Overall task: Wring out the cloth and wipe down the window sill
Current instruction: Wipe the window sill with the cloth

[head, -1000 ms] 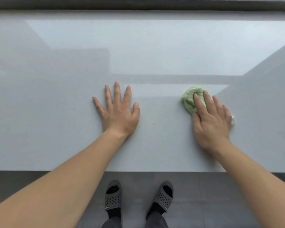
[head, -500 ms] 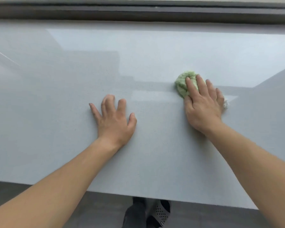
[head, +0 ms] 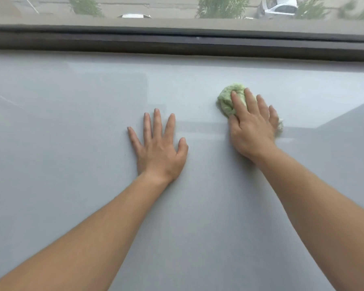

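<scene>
A bunched light green cloth (head: 226, 100) lies on the wide pale grey window sill (head: 72, 127), right of centre. My right hand (head: 251, 127) presses flat on top of it, fingers straight, covering most of the cloth; a bit of cloth pokes out at the hand's right side. My left hand (head: 158, 148) rests flat on the bare sill to the left of the cloth, fingers spread, holding nothing.
The dark window frame (head: 177, 42) runs along the far edge of the sill, roughly a hand's length beyond the cloth. Through the glass, trees and parked cars (head: 280, 6) show below. The glossy sill stretches to both sides.
My right hand has pushed the cloth away from me toward the window frame. The view has tilted up, so the floor and slippers have left the frame. My left hand stays flat on the sill.
</scene>
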A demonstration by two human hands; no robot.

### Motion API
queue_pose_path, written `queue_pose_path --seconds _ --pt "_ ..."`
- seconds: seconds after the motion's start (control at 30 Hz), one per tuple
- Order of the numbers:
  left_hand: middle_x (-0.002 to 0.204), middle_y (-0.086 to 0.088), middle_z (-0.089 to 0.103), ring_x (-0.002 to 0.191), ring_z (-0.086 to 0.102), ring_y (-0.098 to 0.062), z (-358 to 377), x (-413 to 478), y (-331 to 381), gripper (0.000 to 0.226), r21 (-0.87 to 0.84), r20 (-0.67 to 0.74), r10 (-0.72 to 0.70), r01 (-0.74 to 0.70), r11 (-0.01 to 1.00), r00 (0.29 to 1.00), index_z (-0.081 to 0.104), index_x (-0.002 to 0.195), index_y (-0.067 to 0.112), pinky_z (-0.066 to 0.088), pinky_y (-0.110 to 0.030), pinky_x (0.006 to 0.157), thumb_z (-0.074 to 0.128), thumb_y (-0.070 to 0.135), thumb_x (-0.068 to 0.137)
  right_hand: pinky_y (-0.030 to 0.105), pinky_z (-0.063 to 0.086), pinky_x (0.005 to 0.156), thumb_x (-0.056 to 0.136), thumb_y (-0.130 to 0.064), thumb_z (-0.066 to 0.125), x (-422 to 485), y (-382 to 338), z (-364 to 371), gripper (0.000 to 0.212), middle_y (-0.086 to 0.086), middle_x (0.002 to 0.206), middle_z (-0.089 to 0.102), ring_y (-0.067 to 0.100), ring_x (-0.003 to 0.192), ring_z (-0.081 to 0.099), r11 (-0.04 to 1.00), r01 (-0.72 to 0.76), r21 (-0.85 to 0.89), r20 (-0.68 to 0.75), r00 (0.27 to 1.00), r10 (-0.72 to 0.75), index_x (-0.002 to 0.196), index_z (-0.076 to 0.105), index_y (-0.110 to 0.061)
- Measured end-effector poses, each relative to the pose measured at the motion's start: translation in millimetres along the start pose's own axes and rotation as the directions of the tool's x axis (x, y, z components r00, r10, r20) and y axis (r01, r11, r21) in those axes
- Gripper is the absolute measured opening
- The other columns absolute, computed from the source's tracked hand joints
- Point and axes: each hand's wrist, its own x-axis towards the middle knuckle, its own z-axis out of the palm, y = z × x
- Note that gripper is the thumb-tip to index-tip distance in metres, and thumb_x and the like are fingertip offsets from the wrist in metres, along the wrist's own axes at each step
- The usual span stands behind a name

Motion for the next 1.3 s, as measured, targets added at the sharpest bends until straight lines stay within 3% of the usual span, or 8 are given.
queue_pose_path --seconds 0.07,0.27,0.5,0.73,0.93,1.07,1.2,1.3 --pt "0.168 -0.002 -0.004 0.152 -0.013 -0.020 -1 1 1 0.073 -0.013 0.007 -0.014 0.014 1.000 1.000 0.013 0.157 0.031 -0.012 -0.062 0.116 0.018 0.058 0.089 0.049 -0.002 0.120 0.099 -0.039 0.027 5 -25 7 0.058 -0.006 0.167 0.003 0.025 0.152 0.001 0.999 -0.050 -0.001 -0.031 0.998 0.050 0.154 0.013 -0.043" --pt "0.167 -0.008 0.005 0.152 -0.006 -0.025 -9 43 4 0.066 -0.099 -0.014 0.004 -0.005 0.995 1.000 0.025 0.152 0.028 -0.015 -0.057 0.117 0.023 0.053 0.091 0.045 0.007 0.120 0.096 -0.049 0.021 21 -21 2 0.057 -0.010 0.165 0.015 0.023 0.152 0.013 0.912 0.404 -0.071 0.070 0.914 -0.399 0.153 0.020 -0.045" --pt "0.167 -0.006 -0.005 0.152 -0.014 -0.026 -3 50 9 0.071 0.017 -0.012 -0.003 0.003 1.000 1.000 0.010 0.157 0.028 -0.009 -0.061 0.117 0.015 0.054 0.091 0.052 0.000 0.119 0.098 -0.038 0.028 100 -42 0 0.058 -0.003 0.166 0.007 0.029 0.151 0.006 0.998 -0.066 -0.011 -0.068 0.996 0.065 0.154 0.015 -0.041" --pt "0.167 -0.007 -0.006 0.152 -0.015 -0.027 -5 51 10 0.072 0.040 0.001 0.004 -0.004 0.999 1.000 0.008 0.158 0.028 -0.008 -0.062 0.117 0.015 0.055 0.092 0.045 0.004 0.121 0.100 -0.046 0.025 98 -52 1 0.053 -0.009 0.165 0.015 0.024 0.151 0.012 0.925 0.379 -0.030 0.034 0.925 -0.378 0.153 0.020 -0.046" --pt "0.167 -0.007 -0.008 0.152 -0.016 -0.026 -6 50 10 0.071 0.037 0.006 0.004 -0.004 0.999 1.000 0.006 0.158 0.027 -0.009 -0.061 0.118 0.013 0.055 0.093 0.042 0.003 0.121 0.098 -0.042 0.029 118 28 -26 0.054 -0.009 0.165 0.017 0.022 0.150 0.013 0.988 0.153 -0.036 -0.035 0.987 -0.154 0.152 0.023 -0.045" --pt "0.167 -0.008 -0.008 0.152 -0.017 -0.026 -6 50 11 0.071 0.050 0.011 0.000 0.000 0.999 1.000 0.005 0.158 0.027 -0.009 -0.061 0.117 0.012 0.054 0.093 0.046 0.003 0.120 0.098 -0.038 0.031 97 -3 -12 0.055 -0.006 0.165 0.015 0.024 0.151 0.011 0.999 -0.033 0.014 -0.093 0.995 0.034 0.152 0.024 -0.043" --pt "0.167 -0.007 -0.009 0.152 -0.017 -0.026 -6 50 10 0.071 0.051 0.016 0.002 -0.003 0.999 1.000 0.004 0.157 0.028 -0.010 -0.061 0.118 0.013 0.055 0.092 0.042 0.003 0.121 0.098 -0.046 0.024 52 -4 -4 0.055 -0.012 0.165 0.014 0.020 0.152 0.009 0.954 0.298 -0.023 0.030 0.954 -0.297 0.152 0.018 -0.047" --pt "0.167 -0.006 -0.009 0.152 -0.017 -0.025 -6 50 9 0.071 0.056 0.017 0.000 -0.001 0.998 1.000 0.003 0.157 0.029 -0.009 -0.061 0.118 0.012 0.055 0.092 0.042 0.002 0.121 0.095 -0.051 0.021 66 47 -23 0.058 -0.012 0.165 0.013 0.020 0.152 0.009 0.980 0.197 -0.038 0.036 0.980 -0.195 0.153 0.017 -0.047"
